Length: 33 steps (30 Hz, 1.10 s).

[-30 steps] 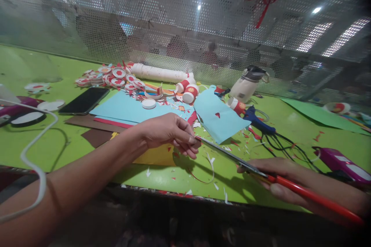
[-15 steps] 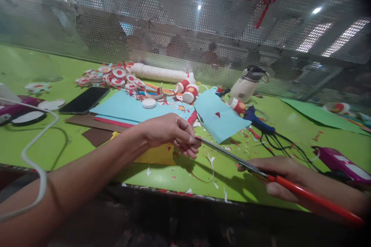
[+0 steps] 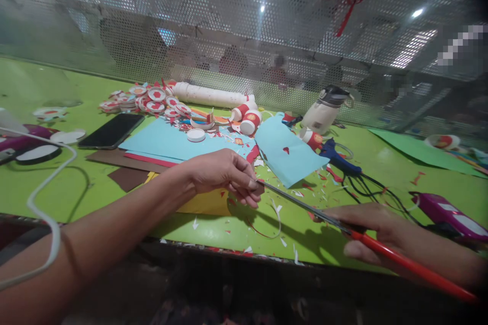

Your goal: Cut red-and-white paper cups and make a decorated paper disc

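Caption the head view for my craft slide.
Left hand pinches the tips of red-handled scissors held by right hand over green table.

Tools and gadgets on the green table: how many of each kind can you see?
Scissors: 1
Glue gun: 1
Phone: 1
Bottle: 1
Total: 4
The right hand holds the scissors; the left hand pinches at their tip.

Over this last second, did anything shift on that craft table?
Barely. The right hand and its red-handled scissors slid slightly lower and rightward. The left hand stays pinched at the blade tip. The blue paper, phone and glue gun lie as before.
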Tool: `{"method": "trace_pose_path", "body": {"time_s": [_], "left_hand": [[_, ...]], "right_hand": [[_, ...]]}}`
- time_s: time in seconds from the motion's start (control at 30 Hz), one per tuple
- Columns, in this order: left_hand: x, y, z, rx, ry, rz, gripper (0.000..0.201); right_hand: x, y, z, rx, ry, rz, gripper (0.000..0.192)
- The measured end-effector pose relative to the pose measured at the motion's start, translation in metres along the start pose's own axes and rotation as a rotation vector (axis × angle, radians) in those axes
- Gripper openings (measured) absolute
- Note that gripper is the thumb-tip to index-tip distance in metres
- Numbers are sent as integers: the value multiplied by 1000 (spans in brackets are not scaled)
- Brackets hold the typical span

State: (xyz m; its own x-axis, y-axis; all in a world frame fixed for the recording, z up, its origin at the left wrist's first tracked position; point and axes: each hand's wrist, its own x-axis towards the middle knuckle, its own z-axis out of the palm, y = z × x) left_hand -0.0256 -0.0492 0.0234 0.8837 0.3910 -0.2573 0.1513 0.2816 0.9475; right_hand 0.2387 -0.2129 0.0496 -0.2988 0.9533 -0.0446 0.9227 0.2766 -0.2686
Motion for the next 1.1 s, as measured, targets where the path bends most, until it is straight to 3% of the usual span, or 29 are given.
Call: {"method": "trace_pose_path", "body": {"time_s": [0.63,1.1], "left_hand": [[0,-1,0,-21,15,-49,12],[-2,-2,0,-15,21,-29,18]], "right_hand": [[-8,0,10,-20,-101,169,50],[-12,-7,13,-216,72,73,52]]}}
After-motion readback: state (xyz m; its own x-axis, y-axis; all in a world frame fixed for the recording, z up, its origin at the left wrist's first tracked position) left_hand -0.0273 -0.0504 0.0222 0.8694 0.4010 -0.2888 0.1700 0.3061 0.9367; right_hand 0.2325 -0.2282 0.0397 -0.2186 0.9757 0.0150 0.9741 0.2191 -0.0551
